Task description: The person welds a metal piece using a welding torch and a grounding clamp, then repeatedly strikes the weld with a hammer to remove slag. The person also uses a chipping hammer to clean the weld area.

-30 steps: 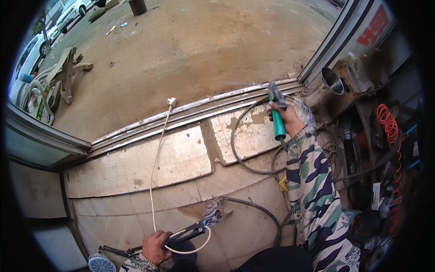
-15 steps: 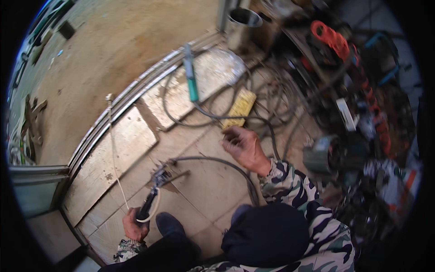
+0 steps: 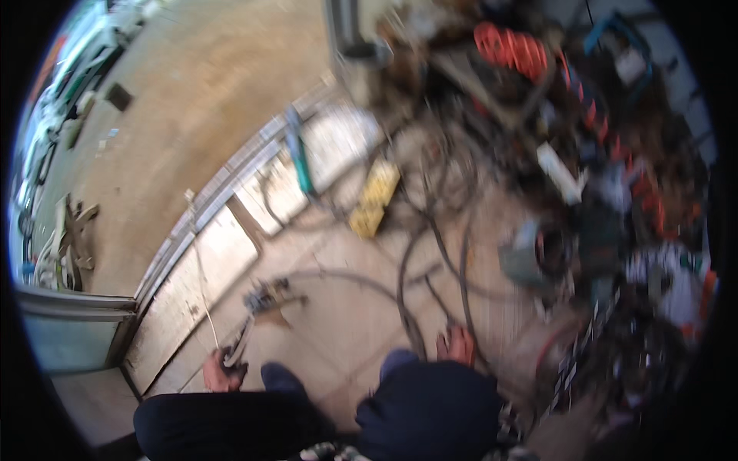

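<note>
At the lower left my left hand (image 3: 221, 371) is closed around the dark handle of a tool (image 3: 244, 338). The tool's far end reaches a blurred metal clamp-like piece (image 3: 269, 296) on the tiles, and a pale cord (image 3: 201, 269) runs down to the hand. My right hand (image 3: 459, 346), low by my right knee, has its fingers curled at the thin shaft of a T-shaped hammer (image 3: 438, 298). The hammer's crosswise head points away from me, between dark cables. Motion blur hides finer detail, and my knees cover parts of both arms.
Dark cables (image 3: 465, 253) loop over the tiled floor. Beyond them lie a yellow oblong block (image 3: 377, 196) and a green-handled tool (image 3: 300, 161) near the metal door track (image 3: 223, 188). At right stand a green motor-like machine (image 3: 523, 252), clutter and a red coiled hose (image 3: 511, 50).
My right hand has drawn back from beside the yellow block toward my right knee, and the hammer has come into view at it. My left hand keeps its hold. The whole view has shifted.
</note>
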`<state>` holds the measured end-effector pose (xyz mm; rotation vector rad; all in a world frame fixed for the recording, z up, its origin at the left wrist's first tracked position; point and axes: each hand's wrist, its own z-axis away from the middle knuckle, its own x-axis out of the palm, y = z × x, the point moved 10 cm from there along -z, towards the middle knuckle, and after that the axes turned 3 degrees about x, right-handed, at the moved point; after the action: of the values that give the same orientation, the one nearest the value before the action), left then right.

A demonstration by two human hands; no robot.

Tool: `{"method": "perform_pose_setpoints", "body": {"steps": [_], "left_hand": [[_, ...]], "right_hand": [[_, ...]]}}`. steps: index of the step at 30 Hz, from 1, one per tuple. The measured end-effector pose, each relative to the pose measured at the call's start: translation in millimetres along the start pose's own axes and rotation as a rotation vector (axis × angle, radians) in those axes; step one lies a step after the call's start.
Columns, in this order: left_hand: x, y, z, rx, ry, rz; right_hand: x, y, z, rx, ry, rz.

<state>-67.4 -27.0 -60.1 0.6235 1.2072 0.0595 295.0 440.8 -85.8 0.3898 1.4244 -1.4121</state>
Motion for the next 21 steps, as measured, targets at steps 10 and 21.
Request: {"method": "perform_pose_setpoints", "body": {"steps": [10,21], "left_hand": [[63,-48,0,-0.094,-0.121,-0.069],[28,31,2,-0.120,-0.237,-0.014]], "right_hand": [[40,31,-85,-0.012,-0.167,0.506],[33,38,-94,0.056,-0.236,0.413]]}}
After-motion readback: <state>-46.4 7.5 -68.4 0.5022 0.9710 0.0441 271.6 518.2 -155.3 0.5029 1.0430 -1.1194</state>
